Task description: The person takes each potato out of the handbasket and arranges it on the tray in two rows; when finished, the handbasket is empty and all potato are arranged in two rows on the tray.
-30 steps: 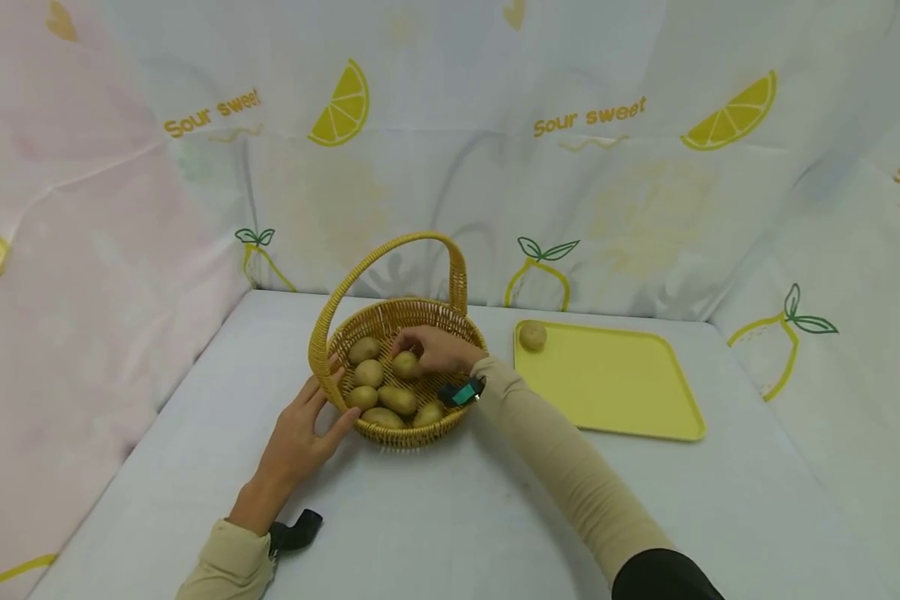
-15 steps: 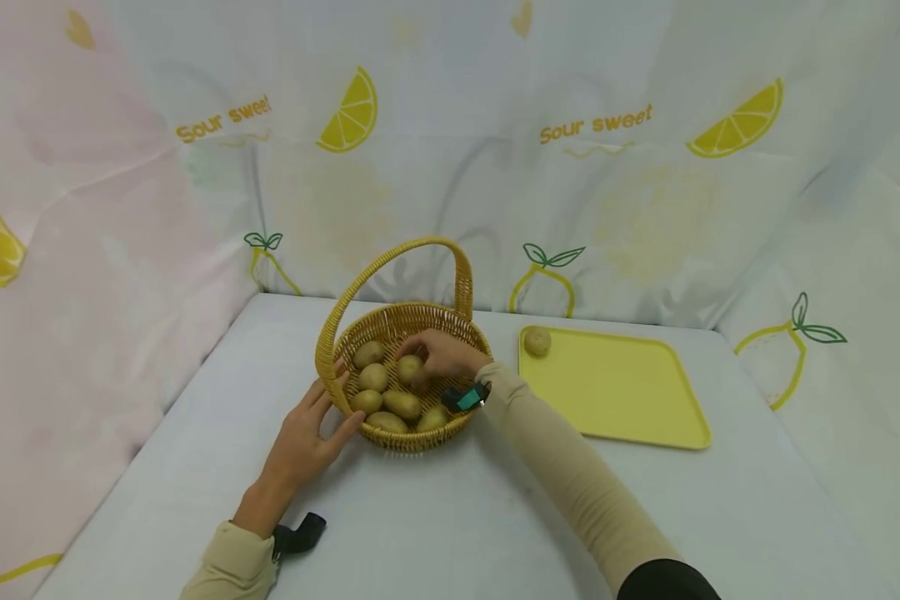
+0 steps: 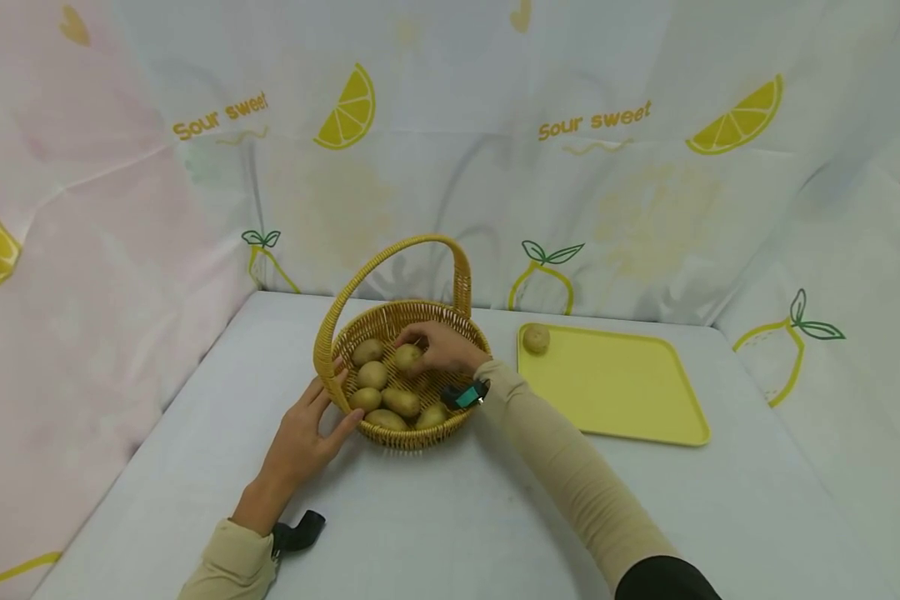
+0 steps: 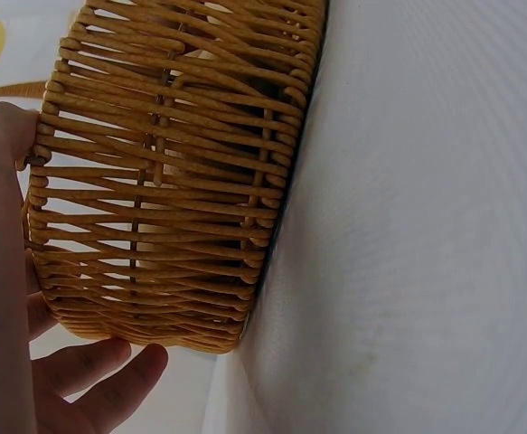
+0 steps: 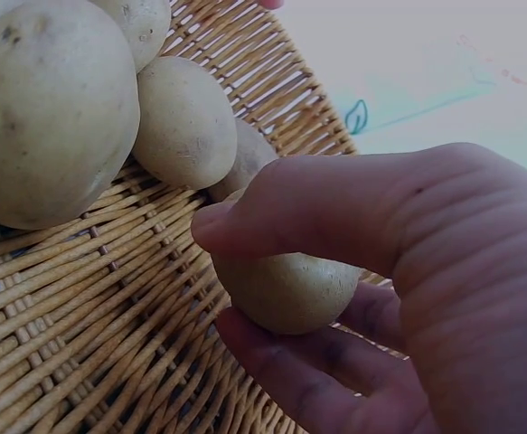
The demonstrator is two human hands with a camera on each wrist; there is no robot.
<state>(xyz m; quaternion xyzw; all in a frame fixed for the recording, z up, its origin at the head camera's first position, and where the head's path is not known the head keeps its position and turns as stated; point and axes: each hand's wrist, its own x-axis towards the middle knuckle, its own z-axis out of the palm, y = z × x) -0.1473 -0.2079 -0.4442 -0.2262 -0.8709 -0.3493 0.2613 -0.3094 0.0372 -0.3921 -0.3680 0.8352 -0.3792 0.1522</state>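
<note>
In the head view a wicker basket (image 3: 394,442) with a tall arched handle stands on the white table, several potatoes (image 3: 401,402) in its left and front parts. My right hand (image 3: 444,348) reaches in over the right rim and grips one potato (image 3: 408,358) between thumb and fingers. Seen from the right wrist, this potato (image 5: 290,294) sits under the thumb, with fingers around its lower side, close over the woven base. My left hand (image 3: 300,442) holds the basket's left side. From the left wrist, its thumb lies at the rim and its fingertips (image 4: 145,366) touch the weave (image 4: 164,226).
A yellow tray (image 3: 607,383) lies right of the basket, bearing a single potato (image 3: 536,338) in its back left corner. Lemon-printed cloth (image 3: 435,167) hangs behind the table and along both sides. The basket's handle (image 3: 390,254) arches over the back of the basket.
My right hand has risen slightly inside the basket with the potato in its grip. The left hand stays at the basket's side. The head view has shifted a little.
</note>
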